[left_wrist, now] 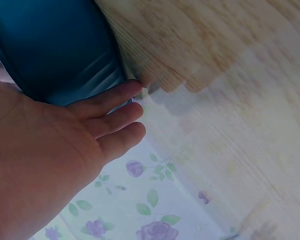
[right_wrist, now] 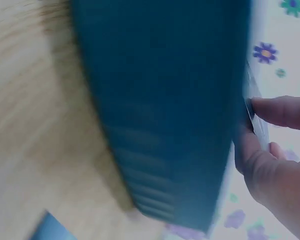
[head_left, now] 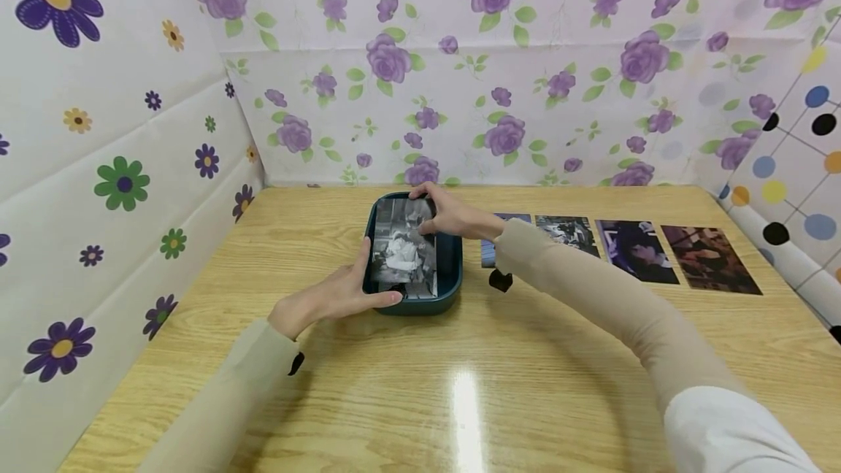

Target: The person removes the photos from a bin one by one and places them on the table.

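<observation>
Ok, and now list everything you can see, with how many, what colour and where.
Container: one, dark teal, on the table.
Held print: at least one, black-and-white, over the container's opening.
Laid-out prints: four, bluish, grey, purplish and dark brown, in a row right of the container.
Table: one, light wood, beneath these.
Patterned sheets: three, whitish with coloured patterns, behind, left and right.
Black pieces: two, black, one by each cuff; unclear what.
Sleeves: two, beige, the right white higher up.
Left hand: one, bare, at the container's left side.
Right hand: one, bare, pinching the held print.

Blue photo [head_left: 488, 254] partly behind sleeve [head_left: 558, 268], tub interior [head_left: 448, 261] mostly hidden
</observation>
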{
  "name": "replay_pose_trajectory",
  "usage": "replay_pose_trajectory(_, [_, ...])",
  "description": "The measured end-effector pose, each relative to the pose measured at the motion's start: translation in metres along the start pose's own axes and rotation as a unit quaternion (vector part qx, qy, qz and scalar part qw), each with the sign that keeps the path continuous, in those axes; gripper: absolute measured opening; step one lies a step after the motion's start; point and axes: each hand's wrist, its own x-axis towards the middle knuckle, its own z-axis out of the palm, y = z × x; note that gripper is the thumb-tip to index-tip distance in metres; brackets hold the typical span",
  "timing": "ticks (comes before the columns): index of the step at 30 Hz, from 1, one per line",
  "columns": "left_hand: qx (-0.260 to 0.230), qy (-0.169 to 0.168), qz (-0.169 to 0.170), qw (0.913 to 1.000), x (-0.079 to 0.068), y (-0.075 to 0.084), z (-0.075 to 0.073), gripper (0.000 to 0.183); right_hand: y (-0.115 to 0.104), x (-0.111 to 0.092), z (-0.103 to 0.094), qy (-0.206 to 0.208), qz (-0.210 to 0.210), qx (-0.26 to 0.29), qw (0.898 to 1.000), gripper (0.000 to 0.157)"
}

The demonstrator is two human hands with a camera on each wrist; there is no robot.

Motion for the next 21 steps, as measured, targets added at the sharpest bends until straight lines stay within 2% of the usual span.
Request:
replay_pose_trajectory(4, [0.004, 0.003, 0.000, 1.0000, 0.000, 0.000, 0.000, 0.123, -0.010, -0.014, -0.020, 0.026, 0.002, 0.029, 0.999, 0.058])
replay_pose_trajectory(9, [0.012, 0.012, -0.002, 0.9999, 0.001, 0.000, 0.000, 0.124, -0.011, -0.048, -0.047, 0.051, 0.006, 0.045, 0.998, 0.061])
replay_pose_trajectory(13, [0.011, 0.017, 0.002, 0.9998, 0.001, 0.000, 0.000, 0.125, 0.006, -0.083, -0.065, 0.040, 0.022, 0.037, 0.998, 0.062])
replay_pose_trajectory(15, [0.009, 0.019, 0.004, 0.9998, 0.002, 0.000, 0.000, 0.126, 0.018, -0.103, -0.072, 0.031, 0.030, 0.010, 0.999, 0.060])
replay_pose_trajectory(18, [0.006, 0.020, 0.007, 0.9998, 0.002, 0.000, 0.000, 0.126, 0.037, -0.130, -0.076, 0.019, 0.039, -0.022, 0.999, 0.059])
replay_pose_trajectory(21, [0.006, 0.018, 0.005, 0.9998, 0.002, -0.001, 0.000, 0.126, 0.054, -0.150, -0.072, 0.007, 0.050, -0.027, 0.998, 0.058])
